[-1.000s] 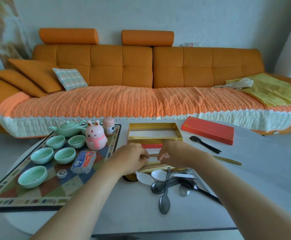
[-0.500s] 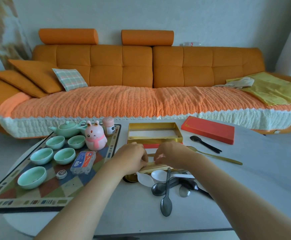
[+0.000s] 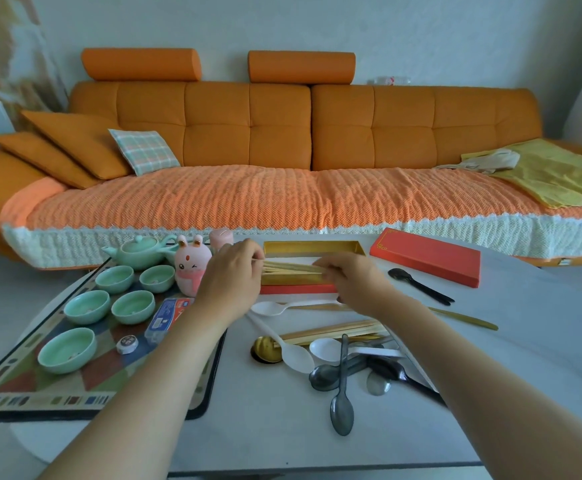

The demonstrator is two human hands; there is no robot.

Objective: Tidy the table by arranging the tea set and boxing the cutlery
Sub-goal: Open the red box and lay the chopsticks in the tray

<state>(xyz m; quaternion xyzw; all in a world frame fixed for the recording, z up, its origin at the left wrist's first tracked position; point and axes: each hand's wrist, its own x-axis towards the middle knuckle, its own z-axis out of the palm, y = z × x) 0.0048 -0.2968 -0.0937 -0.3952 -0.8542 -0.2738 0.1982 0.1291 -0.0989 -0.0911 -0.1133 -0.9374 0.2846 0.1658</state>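
Observation:
My left hand [image 3: 232, 277] and my right hand [image 3: 350, 280] together hold a bundle of pale wooden chopsticks [image 3: 291, 267] level over the open gold-lined box [image 3: 312, 247]. The box's red lid [image 3: 426, 256] lies to the right. More chopsticks [image 3: 334, 331], white plastic spoons [image 3: 294, 355], dark spoons [image 3: 342, 400] and a gold spoon [image 3: 265, 348] lie heaped near the front of the white table [image 3: 525, 375]. A black spoon [image 3: 417, 285] and a gold handle [image 3: 462, 317] lie to the right. The green teapot [image 3: 140, 252] and several green cups [image 3: 88, 306] stand on the patterned mat [image 3: 40, 386].
A pink rabbit figure [image 3: 190, 268], a small pink jar [image 3: 221, 239], a blue-and-white packet [image 3: 168, 315] and a small round token [image 3: 127, 344] share the mat. An orange sofa [image 3: 282, 133] with cushions and a yellow cloth [image 3: 552, 174] runs behind the table.
Both hands lifted a bundle of chopsticks from the heap and carried it away from me to above the gold box. The heap underneath is now uncovered.

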